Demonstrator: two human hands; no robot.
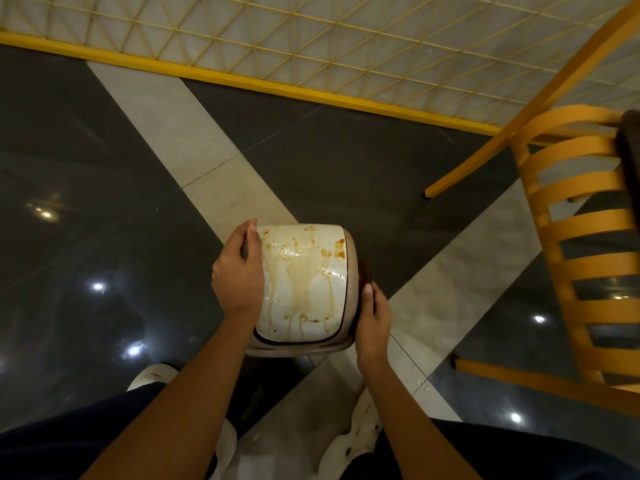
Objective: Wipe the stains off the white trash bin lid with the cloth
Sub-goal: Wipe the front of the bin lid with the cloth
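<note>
Above the floor [104, 168]: stained white plastic trash bin lid [304, 282].
The left hand [237, 275] grips its left edge; the right hand [374, 320] grips its right side.

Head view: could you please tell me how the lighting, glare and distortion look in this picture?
Head view: dim, warm indoor light; bright lamp reflections dot the glossy dark floor; a wet sheen glints on the stained white lid; the wide-angle lens slightly bows the yellow rail; the chair is slightly blurred along its top edge.
</note>
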